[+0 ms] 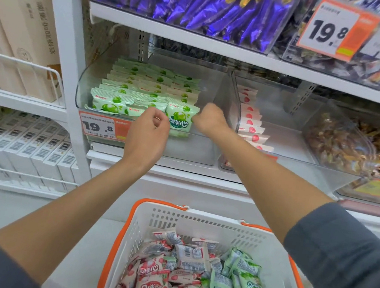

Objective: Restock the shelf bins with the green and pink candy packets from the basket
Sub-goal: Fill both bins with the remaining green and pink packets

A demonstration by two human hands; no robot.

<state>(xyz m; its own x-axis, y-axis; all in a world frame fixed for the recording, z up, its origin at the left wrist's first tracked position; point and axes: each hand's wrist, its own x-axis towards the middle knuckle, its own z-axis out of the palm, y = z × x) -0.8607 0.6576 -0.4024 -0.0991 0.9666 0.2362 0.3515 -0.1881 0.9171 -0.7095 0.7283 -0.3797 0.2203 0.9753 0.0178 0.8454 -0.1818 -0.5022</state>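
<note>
Green candy packet point(179, 121) stood upright at the front of the clear plastic bin point(197, 150).
Your left hand point(148, 134) and right hand point(209, 120) pinch its side edges, likely so it faces out.

One head-worn wide-angle camera faces forward and down, close to the white shelf point(197, 41); clear bins point(87, 87) sit mid-frame, the basket point(198, 220) directly below.

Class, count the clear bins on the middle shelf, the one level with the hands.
3: the left bin holds green packets, the middle bin pink packets, the right bin brown snacks. More may lie beyond the right edge.
</note>
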